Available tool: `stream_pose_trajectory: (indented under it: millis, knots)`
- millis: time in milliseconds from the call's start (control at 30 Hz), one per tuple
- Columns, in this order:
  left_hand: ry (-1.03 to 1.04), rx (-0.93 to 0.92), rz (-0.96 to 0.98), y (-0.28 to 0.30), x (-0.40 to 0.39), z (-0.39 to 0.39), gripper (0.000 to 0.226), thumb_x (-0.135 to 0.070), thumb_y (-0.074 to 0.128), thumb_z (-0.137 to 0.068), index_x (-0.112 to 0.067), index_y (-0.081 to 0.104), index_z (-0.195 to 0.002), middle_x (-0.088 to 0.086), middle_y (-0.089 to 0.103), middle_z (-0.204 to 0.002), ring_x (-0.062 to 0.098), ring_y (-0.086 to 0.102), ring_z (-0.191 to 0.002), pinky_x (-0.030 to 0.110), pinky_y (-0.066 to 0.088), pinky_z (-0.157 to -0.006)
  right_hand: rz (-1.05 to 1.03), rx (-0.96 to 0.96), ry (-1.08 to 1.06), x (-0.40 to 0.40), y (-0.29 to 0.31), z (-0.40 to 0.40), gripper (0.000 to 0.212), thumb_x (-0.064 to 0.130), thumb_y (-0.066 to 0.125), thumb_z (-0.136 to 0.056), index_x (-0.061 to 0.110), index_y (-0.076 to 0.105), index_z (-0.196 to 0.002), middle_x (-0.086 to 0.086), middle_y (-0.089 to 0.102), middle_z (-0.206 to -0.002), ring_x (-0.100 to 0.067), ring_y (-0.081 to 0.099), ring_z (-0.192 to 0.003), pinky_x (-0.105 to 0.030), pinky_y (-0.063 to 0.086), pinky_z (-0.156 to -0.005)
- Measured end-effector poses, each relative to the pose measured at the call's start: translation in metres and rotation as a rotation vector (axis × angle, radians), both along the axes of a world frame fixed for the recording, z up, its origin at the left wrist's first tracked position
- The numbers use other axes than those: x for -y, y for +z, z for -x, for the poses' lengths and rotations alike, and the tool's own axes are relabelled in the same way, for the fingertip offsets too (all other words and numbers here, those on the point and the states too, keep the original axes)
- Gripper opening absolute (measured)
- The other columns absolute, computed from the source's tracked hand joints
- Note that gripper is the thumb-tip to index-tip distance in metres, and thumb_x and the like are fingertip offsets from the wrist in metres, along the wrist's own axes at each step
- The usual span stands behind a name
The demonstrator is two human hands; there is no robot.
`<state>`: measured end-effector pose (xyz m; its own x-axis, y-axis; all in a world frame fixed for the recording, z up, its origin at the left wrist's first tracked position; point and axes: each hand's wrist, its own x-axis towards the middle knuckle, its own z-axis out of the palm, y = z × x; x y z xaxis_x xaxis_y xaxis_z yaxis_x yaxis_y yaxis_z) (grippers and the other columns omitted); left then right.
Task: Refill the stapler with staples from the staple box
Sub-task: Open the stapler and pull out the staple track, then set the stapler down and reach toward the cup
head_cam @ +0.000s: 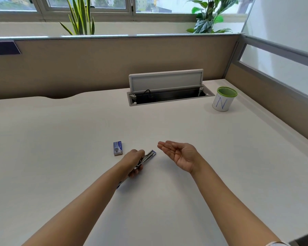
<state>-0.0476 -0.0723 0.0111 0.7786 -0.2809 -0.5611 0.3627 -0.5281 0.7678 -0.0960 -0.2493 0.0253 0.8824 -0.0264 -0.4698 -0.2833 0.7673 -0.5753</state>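
A small blue staple box [118, 148] lies flat on the white desk [60, 139], just left of my hands. My left hand [134, 161] is closed around the stapler [148, 155], a blue and silver one hinged open, its metal staple channel pointing up and to the right. The stapler's blue rear end shows under my left wrist. My right hand [179, 153] hovers palm up to the right of the stapler, fingers loosely spread. A tiny pale piece, perhaps a strip of staples, rests on its fingers; it is too small to tell.
A cable hatch [169, 96] with its lid raised sits in the desk at the back. A white cup with a green rim [223, 101] stands at the back right. Beige partition walls enclose the desk behind and to the right.
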Motion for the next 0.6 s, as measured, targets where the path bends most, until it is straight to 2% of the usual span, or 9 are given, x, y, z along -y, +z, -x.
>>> stream_pose_trajectory:
  millis: [100, 167, 267, 367, 433, 500, 600]
  knots:
    - [-0.001, 0.023, -0.068, -0.002, 0.002, 0.0, 0.017, -0.027, 0.038, -0.085, -0.013, 0.043, -0.077, 0.008, 0.048, -0.061, 0.018, 0.033, -0.044, 0.019, 0.023, -0.046, 0.013, 0.014, -0.004, -0.001, 0.003, 0.002, 0.034, -0.013, 0.032, -0.091, -0.012, 0.038, -0.124, -0.03, 0.069, -0.085, -0.036, 0.072, -0.07, -0.035, 0.06, -0.069]
    - [0.005, 0.047, -0.144, -0.007, 0.002, -0.003, 0.023, -0.031, 0.04, -0.084, -0.011, 0.045, -0.073, 0.007, 0.048, -0.06, 0.019, 0.035, -0.045, 0.019, 0.024, -0.047, 0.022, 0.015, -0.008, -0.001, 0.004, 0.003, 0.038, -0.015, 0.033, -0.09, -0.012, 0.037, -0.128, -0.031, 0.064, -0.096, -0.036, 0.071, -0.077, -0.035, 0.059, -0.074]
    - [-0.031, 0.139, -0.29, -0.018, 0.001, -0.006, 0.027, -0.029, 0.041, -0.084, -0.01, 0.049, -0.067, 0.009, 0.052, -0.066, 0.024, 0.042, -0.052, 0.024, 0.029, -0.052, 0.026, 0.013, -0.016, -0.001, 0.007, 0.005, 0.038, -0.015, 0.032, -0.091, -0.012, 0.037, -0.128, -0.03, 0.06, -0.1, -0.037, 0.064, -0.089, -0.035, 0.057, -0.076]
    - [-0.078, 0.227, -0.386, -0.024, 0.001, -0.007, 0.027, -0.028, 0.039, -0.088, -0.009, 0.054, -0.077, 0.011, 0.055, -0.077, 0.028, 0.048, -0.068, 0.027, 0.033, -0.058, 0.048, 0.004, -0.02, 0.0, 0.009, 0.007, 0.037, -0.014, 0.032, -0.091, -0.013, 0.038, -0.128, -0.03, 0.061, -0.099, -0.037, 0.063, -0.091, -0.034, 0.057, -0.075]
    - [-0.095, 0.254, -0.411, -0.026, 0.002, -0.007, 0.027, -0.028, 0.038, -0.089, -0.009, 0.055, -0.08, 0.011, 0.057, -0.08, 0.028, 0.05, -0.071, 0.028, 0.035, -0.061, 0.068, -0.007, -0.019, 0.001, 0.011, 0.008, 0.037, -0.014, 0.033, -0.091, -0.014, 0.038, -0.128, -0.03, 0.061, -0.101, -0.037, 0.063, -0.092, -0.034, 0.057, -0.077]
    - [-0.091, 0.268, -0.41, -0.025, 0.002, -0.008, 0.026, -0.028, 0.04, -0.089, -0.009, 0.056, -0.081, 0.012, 0.059, -0.082, 0.028, 0.051, -0.072, 0.028, 0.036, -0.062, 0.095, -0.018, -0.023, 0.002, 0.011, 0.008, 0.04, -0.016, 0.03, -0.09, -0.015, 0.036, -0.13, -0.032, 0.058, -0.114, -0.04, 0.06, -0.101, -0.037, 0.057, -0.086]
    - [-0.1, 0.323, -0.433, -0.021, 0.003, -0.008, 0.023, -0.029, 0.04, -0.092, -0.01, 0.052, -0.088, 0.016, 0.063, -0.092, 0.027, 0.051, -0.077, 0.029, 0.037, -0.065, 0.168, -0.046, -0.028, 0.002, 0.011, 0.008, 0.043, -0.019, 0.025, -0.091, -0.016, 0.035, -0.132, -0.034, 0.047, -0.133, -0.043, 0.05, -0.121, -0.039, 0.044, -0.097]
